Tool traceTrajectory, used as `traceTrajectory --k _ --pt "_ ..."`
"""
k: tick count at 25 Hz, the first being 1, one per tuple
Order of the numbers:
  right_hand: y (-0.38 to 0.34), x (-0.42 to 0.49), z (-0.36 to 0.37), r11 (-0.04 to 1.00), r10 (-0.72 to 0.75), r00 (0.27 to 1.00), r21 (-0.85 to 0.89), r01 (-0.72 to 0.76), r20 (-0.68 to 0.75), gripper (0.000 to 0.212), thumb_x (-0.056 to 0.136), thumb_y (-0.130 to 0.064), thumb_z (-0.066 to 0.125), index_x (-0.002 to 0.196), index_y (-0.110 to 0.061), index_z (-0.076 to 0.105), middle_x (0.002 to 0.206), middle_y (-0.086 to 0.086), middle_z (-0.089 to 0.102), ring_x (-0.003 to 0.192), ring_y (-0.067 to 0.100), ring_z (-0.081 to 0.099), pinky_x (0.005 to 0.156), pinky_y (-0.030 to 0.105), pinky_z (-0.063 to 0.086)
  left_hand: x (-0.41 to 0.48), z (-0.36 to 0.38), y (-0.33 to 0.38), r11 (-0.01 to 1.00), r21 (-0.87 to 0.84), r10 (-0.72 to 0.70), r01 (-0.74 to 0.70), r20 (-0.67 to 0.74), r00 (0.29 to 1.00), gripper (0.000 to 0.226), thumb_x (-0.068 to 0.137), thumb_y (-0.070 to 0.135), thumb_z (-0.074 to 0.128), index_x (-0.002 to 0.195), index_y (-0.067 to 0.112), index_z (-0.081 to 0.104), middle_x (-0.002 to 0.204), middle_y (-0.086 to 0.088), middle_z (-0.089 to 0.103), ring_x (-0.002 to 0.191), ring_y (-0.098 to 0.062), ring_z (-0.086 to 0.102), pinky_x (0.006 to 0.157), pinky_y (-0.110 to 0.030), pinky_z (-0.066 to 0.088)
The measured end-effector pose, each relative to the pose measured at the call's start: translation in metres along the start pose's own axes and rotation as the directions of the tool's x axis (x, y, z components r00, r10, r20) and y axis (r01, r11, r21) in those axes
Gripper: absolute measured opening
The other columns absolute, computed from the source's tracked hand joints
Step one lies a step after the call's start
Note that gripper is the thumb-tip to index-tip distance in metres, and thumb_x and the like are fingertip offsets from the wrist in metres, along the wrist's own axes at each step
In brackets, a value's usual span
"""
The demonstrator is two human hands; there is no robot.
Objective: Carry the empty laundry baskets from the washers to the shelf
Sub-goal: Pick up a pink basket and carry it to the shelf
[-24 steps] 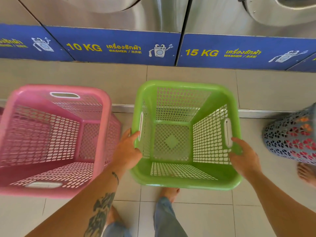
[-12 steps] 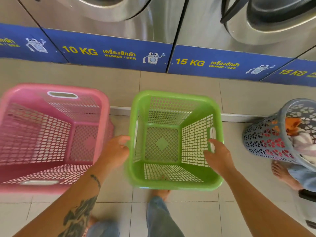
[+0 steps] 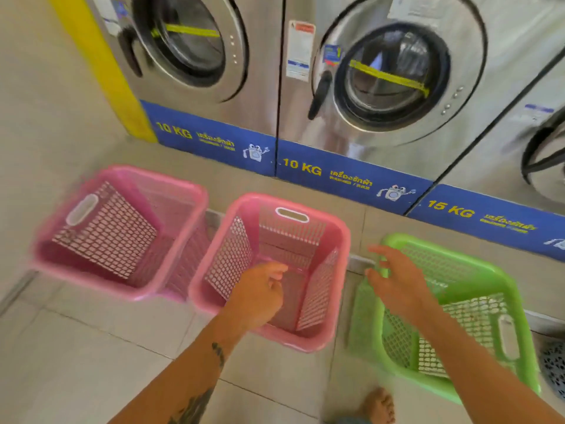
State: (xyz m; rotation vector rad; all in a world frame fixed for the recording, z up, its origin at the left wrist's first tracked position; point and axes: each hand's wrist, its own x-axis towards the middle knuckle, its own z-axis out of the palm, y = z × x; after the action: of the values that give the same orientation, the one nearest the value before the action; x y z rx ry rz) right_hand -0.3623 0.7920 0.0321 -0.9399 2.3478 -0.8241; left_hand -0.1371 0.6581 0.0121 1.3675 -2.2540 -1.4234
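both forearms are bare, no sleeves showing. the left forearm carries dark tattoos: a small mark near the wrist and a larger, blurred design lower down. one foot is bare, with blue-grey trouser fabric beside it.

Left pink basket motion-blurred; grey basket cut off at right edge

Three empty baskets, two pink and one green, sit before washers; left hand reaches into the middle one, right hand spread.
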Motion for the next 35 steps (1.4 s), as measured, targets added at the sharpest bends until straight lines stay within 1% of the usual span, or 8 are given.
traceTrajectory --k 3,10,14,20,24,27,30,35 --pt "-0.085 -0.014 0.045 0.996 -0.086 0.996 0.002 0.086 0.039 0.043 0.076 -0.025 0.065 0.119 -0.03 0.059 0.111 -0.002 0.061 0.098 0.023 0.059 0.091 0.041 0.048 -0.026 -0.089 -0.023 0.999 0.034 0.038 -0.036 -0.064 0.997 0.037 0.088 0.004 0.051 0.119 0.02 0.065 0.115 0.001 0.066 0.099 -0.012 0.061 0.095 -0.026 0.048" --pt "-0.228 -0.014 0.159 0.981 -0.192 0.961 0.004 0.195 0.199 0.044 0.083 -0.007 0.067 0.125 -0.017 0.059 0.12 -0.007 0.055 0.108 0.017 0.057 0.095 0.024 0.038 -0.05 -0.251 -0.094 0.993 0.11 -0.021 0.041 -0.174 0.985 0.031 0.086 0.002 0.048 0.108 0.013 0.066 0.109 -0.003 0.068 0.098 -0.022 0.065 0.084 -0.034 0.056" --pt "-0.258 0.01 0.228 0.98 -0.192 0.937 -0.002 0.201 0.291 0.044 0.084 -0.012 0.064 0.126 -0.021 0.057 0.123 -0.006 0.056 0.112 0.019 0.057 0.098 0.033 0.043 -0.024 -0.299 -0.148 0.986 0.095 -0.108 0.135 -0.254 0.961 0.042 0.087 0.003 0.052 0.124 0.023 0.06 0.123 0.007 0.05 0.109 -0.014 0.052 0.093 -0.028 0.051" --pt "-0.269 0.064 0.321 0.991 -0.03 0.896 -0.104 0.085 0.443 0.052 0.087 -0.017 0.057 0.138 -0.022 0.046 0.136 0.004 0.049 0.096 0.012 0.053 0.085 0.024 0.036 0.058 -0.343 -0.233 0.96 0.094 -0.229 0.265 -0.283 0.931 0.047 0.084 0.014 0.061 0.129 0.025 0.056 0.131 0.003 0.045 0.111 -0.015 0.047 0.089 -0.025 0.038" --pt "-0.275 0.107 0.372 0.992 0.071 0.877 -0.123 -0.014 0.474 0.057 0.085 -0.013 0.054 0.139 -0.024 0.042 0.137 0.003 0.049 0.087 0.013 0.061 0.07 0.024 0.046 0.115 -0.362 -0.284 0.915 0.214 -0.273 0.343 -0.299 0.915 0.058 0.082 0.019 0.06 0.137 0.026 0.047 0.144 -0.002 0.04 0.133 -0.025 0.036 0.108 -0.043 0.033" --pt "-0.275 0.135 0.403 0.985 0.153 0.844 -0.153 -0.085 0.514 0.066 0.076 -0.015 0.049 0.139 -0.03 0.039 0.117 0.008 0.061 0.085 0.021 0.066 0.068 0.039 0.055 0.147 -0.379 -0.319 0.871 0.316 -0.277 0.377 -0.318 0.907 0.063 0.082 0.025 0.059 0.142 0.03 0.039 0.153 0.0 0.032 0.141 -0.027 0.028 0.112 -0.052 0.032" --pt "-0.277 0.153 0.432 0.962 0.26 0.831 -0.204 -0.18 0.492 0.065 0.077 -0.006 0.05 0.138 -0.026 0.04 0.101 0.014 0.062 0.061 0.018 0.06 0.045 0.027 0.043 0.177 -0.401 -0.354 0.81 0.474 -0.208 0.345 -0.319 0.925 0.071 0.082 0.022 0.059 0.147 0.035 0.031 0.158 0.002 0.026 0.142 -0.029 0.024 0.113 -0.055 0.028" --pt "-0.263 0.162 0.487 0.919 0.387 0.858 -0.215 -0.33 0.337 0.063 0.059 -0.008 0.057 0.115 -0.035 0.05 0.104 0.014 0.063 0.079 0.032 0.067 0.059 0.041 0.059 0.215 -0.432 -0.419 0.75 0.568 -0.185 0.338 -0.311 0.932 0.074 0.082 0.014 0.059 0.146 0.036 0.029 0.16 -0.006 0.018 0.143 -0.035 0.021 0.114 -0.054 0.027"
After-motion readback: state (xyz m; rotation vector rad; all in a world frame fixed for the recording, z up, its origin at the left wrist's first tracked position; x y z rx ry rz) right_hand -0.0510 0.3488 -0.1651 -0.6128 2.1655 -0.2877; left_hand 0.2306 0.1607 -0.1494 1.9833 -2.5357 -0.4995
